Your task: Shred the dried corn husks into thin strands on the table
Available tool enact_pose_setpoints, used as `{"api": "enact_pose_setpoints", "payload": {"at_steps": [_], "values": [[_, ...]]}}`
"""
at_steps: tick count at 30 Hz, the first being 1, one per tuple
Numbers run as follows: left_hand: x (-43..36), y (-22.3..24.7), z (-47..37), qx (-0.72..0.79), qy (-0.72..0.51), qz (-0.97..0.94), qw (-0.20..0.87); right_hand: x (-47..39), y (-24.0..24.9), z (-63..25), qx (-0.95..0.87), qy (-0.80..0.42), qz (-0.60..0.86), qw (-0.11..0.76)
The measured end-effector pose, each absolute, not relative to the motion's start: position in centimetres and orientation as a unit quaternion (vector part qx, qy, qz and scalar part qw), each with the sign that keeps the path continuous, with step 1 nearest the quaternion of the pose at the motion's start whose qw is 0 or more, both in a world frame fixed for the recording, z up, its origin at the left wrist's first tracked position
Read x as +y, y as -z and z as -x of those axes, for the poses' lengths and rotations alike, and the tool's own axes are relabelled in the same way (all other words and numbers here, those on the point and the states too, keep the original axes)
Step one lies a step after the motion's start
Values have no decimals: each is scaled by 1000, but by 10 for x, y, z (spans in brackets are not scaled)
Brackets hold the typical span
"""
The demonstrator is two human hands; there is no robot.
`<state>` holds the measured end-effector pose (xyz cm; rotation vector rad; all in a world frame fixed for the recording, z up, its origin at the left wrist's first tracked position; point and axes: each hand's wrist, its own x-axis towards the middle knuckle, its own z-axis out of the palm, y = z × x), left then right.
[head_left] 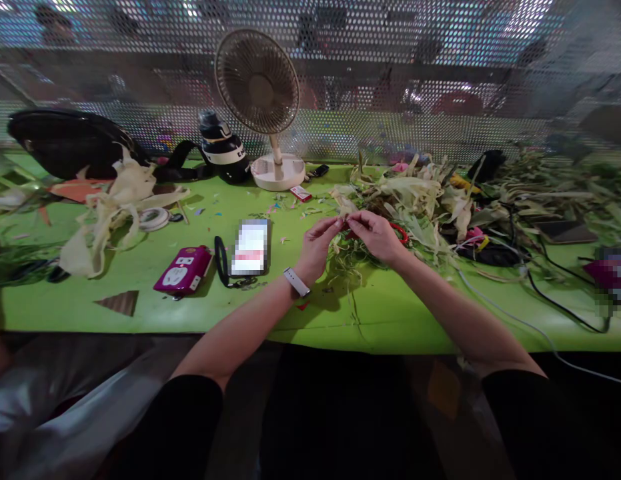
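Observation:
My left hand point(317, 248), with a pale watch band at the wrist, and my right hand point(375, 235) meet at their fingertips above the green table point(290, 313). The fingers of both are pinched together on something small that I cannot make out. Just beyond the fingertips a pale husk point(345, 199) shows, perhaps joined to what they pinch. Under the hands lie thin green shreds point(346, 263). Part of a red ring point(401, 232) shows beside my right hand, and a large heap of pale and green husks point(420, 193) spreads behind and to the right.
A phone point(249, 247), a magenta power socket block point(184, 270), a fan point(277, 170) and a black bottle point(225, 153) stand or lie left of my hands. Farther left are a black bag point(75, 143) and husks point(133, 183). Cables point(550, 300) cross the right side.

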<state>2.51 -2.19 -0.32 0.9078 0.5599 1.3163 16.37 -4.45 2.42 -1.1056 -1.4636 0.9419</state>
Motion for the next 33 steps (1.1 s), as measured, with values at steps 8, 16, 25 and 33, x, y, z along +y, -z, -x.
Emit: {"api": "enact_pose_setpoints", "payload": {"at_steps": [8,16,25,33], "values": [[-23,6,-26,235,-569,-393,683,-47,-25,-159,-581,-412,453,536],[-26,3,-25,246,-559,-400,684,-49,-28,-159,-562,-427,474,527],[-29,-2,-24,258,-547,-391,694,-52,-35,-160,-457,-578,457,499],[-29,-2,-26,269,-557,-401,676,-50,-38,-165,-388,-665,446,456]]}}
